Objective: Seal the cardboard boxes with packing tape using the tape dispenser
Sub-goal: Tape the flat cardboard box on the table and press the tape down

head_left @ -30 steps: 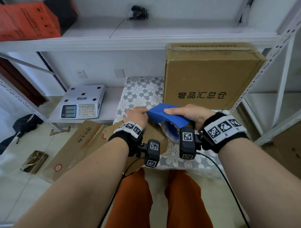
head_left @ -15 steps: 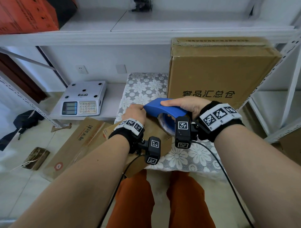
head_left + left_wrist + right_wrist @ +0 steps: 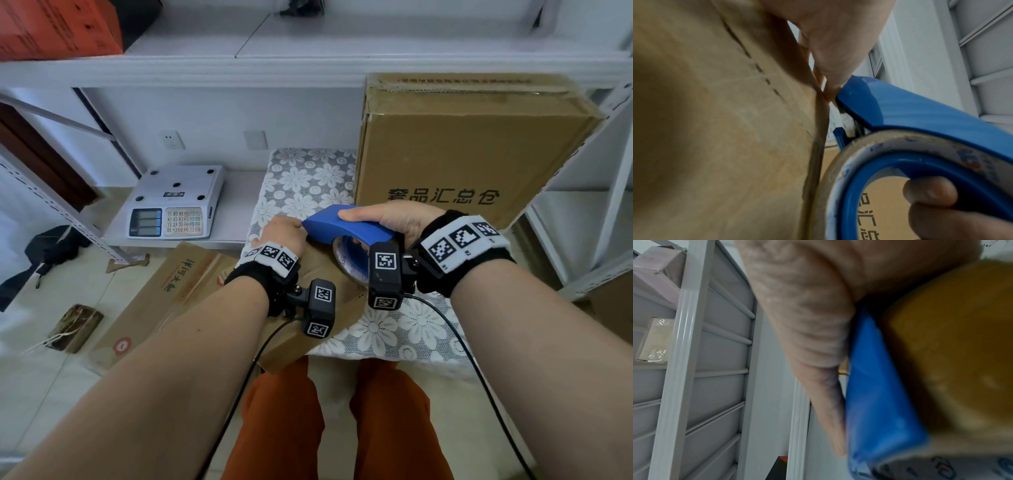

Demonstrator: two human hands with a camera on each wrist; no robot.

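A small cardboard box (image 3: 318, 267) (image 3: 715, 113) lies tilted over the front left corner of the lace-covered table (image 3: 308, 181). My right hand (image 3: 383, 222) (image 3: 807, 321) grips the blue tape dispenser (image 3: 346, 226) (image 3: 920, 113) (image 3: 879, 402) from above, with fingers (image 3: 929, 191) through its ring. The tape roll (image 3: 346, 263) (image 3: 838, 162) sits against the box top. My left hand (image 3: 291, 229) (image 3: 838, 40) holds the box's far edge, fingers curled over it right at the dispenser's nose. The tape end is hidden.
A tall sealed carton (image 3: 472, 154) stands upright at the back right of the table, under the shelf. A weighing scale (image 3: 174, 205) sits on a low shelf at left. A flattened carton (image 3: 171, 294) lies on the floor. Rack uprights (image 3: 609, 178) stand to the right.
Both hands stay together on the box and dispenser with almost no movement. The head view has shifted slightly.
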